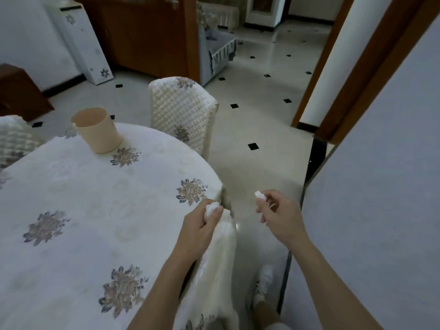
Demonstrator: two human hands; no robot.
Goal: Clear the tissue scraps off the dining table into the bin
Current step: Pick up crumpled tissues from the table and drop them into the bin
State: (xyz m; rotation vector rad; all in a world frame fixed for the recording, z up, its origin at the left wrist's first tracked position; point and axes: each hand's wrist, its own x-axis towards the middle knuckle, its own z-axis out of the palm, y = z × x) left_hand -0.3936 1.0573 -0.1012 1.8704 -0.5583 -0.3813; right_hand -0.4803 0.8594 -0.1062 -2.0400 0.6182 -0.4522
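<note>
A round dining table under a white cloth with flower prints fills the left. A beige bin stands upright on its far side, tilted in the view, mouth open. My left hand hovers at the table's right edge, shut on a crumpled white tissue scrap. Off the table's right edge and over the floor, my right hand pinches a second small tissue scrap between its fingertips. No loose scraps show on the cloth.
A quilted white chair stands beyond the table's far right edge and another chair at the far left. A pale wall panel rises close on my right. Tiled floor runs ahead toward a wooden cabinet.
</note>
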